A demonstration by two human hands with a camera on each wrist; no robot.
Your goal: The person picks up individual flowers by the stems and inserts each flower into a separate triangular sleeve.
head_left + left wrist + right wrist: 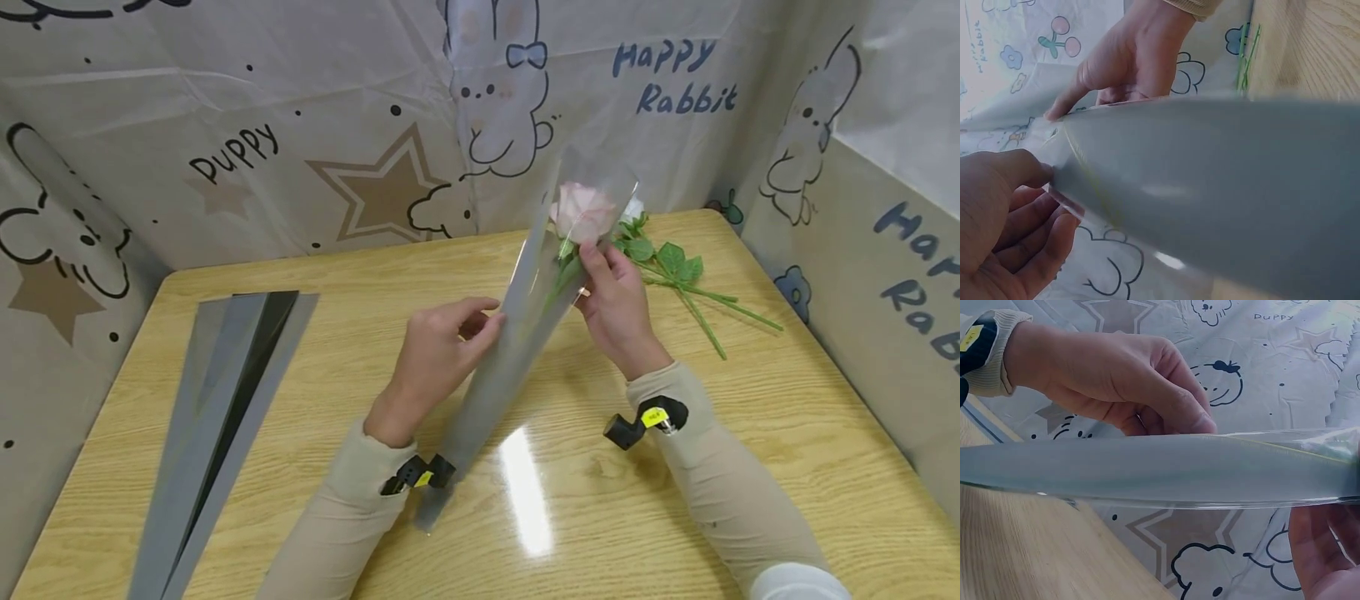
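Observation:
A pale pink rose [585, 212] with green leaves stands inside a long, tapering flower sleeve [487, 400], clear at the front and frosted grey lower down. My right hand [621, 312] holds the sleeve's upper right side, just below the bloom, thumb against the film. On the opposite edge, my left hand [442, 354] pinches the film between thumb and fingers. The sleeve slants, its narrow end toward me. In the left wrist view the frosted film [1210, 162] spans between both hands and hides the stem. The right wrist view shows the left thumb [1194, 419] at the film's edge.
Several flat grey sleeves [213, 400] lie stacked on the wooden table [360, 333] at left, a dark strip among them. Behind my right hand lie a white flower [633, 208] and green stems [705, 321]. Printed cloth [360, 100] walls in the table's back and sides.

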